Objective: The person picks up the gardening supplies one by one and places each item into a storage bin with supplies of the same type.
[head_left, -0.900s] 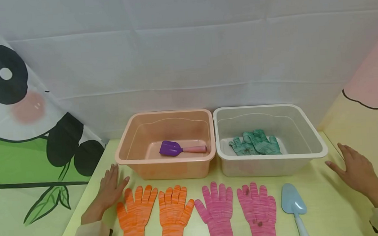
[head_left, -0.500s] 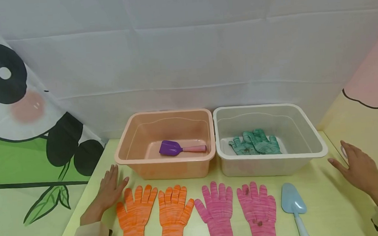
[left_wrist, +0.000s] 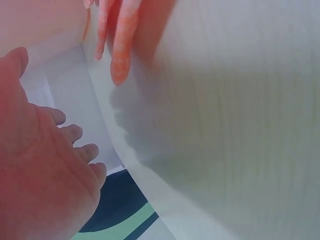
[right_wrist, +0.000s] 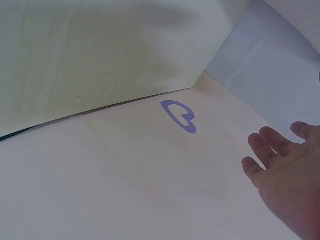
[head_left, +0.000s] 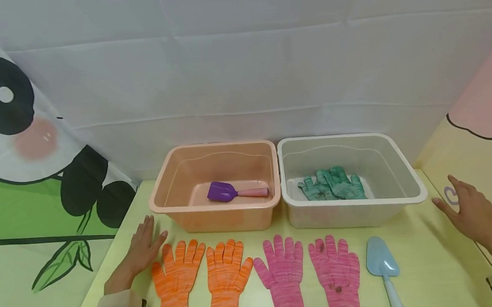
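Observation:
My left hand (head_left: 141,249) is at the table's left side, fingers extended and holding nothing, just left of an orange glove (head_left: 178,279). In the left wrist view the palm and fingertips show beside the table edge. My right hand (head_left: 476,214) is by the right edge, fingers loose, with nothing in it; a blue trowel (head_left: 381,258) is the nearest tool. A second orange glove (head_left: 226,277) and two pink gloves, one plain (head_left: 282,273) and one with dark stains (head_left: 337,272), lie flat between the hands.
Behind the gloves stand a peach bin (head_left: 216,220) with a purple shovel (head_left: 223,192) inside and a white bin (head_left: 343,215) holding green gloves (head_left: 341,184). A white cloth wall (head_left: 241,78) rises behind. A purple heart outline (right_wrist: 192,128) is on the right-hand backdrop.
My right hand has shifted slightly to the right and away from the white bin, uncovering the purple heart outline. The left hand, gloves, trowel and bins stay as they were.

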Available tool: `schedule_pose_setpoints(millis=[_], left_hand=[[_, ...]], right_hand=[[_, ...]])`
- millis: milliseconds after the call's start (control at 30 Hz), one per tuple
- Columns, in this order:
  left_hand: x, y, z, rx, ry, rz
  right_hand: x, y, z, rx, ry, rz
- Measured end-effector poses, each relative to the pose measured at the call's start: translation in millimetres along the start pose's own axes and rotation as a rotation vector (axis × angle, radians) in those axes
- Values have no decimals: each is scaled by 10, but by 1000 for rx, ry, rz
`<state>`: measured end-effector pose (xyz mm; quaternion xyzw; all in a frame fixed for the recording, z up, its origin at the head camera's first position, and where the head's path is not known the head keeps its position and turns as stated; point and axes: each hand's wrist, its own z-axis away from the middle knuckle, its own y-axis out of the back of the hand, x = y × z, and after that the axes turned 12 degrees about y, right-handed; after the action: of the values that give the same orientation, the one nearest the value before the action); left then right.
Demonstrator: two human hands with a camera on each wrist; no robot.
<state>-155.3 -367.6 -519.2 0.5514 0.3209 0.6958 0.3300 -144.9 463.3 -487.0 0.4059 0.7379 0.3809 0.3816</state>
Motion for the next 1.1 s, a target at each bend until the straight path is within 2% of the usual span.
schedule_pose_setpoints(millis=[900,1100], left_hand=[[123,19,85,-124,109,-22],[109,2,98,-137,100,16]], right_hand=[[-167,185,-346,-19,-20,-213],[-218,214,-398,-42,-35,-226]])
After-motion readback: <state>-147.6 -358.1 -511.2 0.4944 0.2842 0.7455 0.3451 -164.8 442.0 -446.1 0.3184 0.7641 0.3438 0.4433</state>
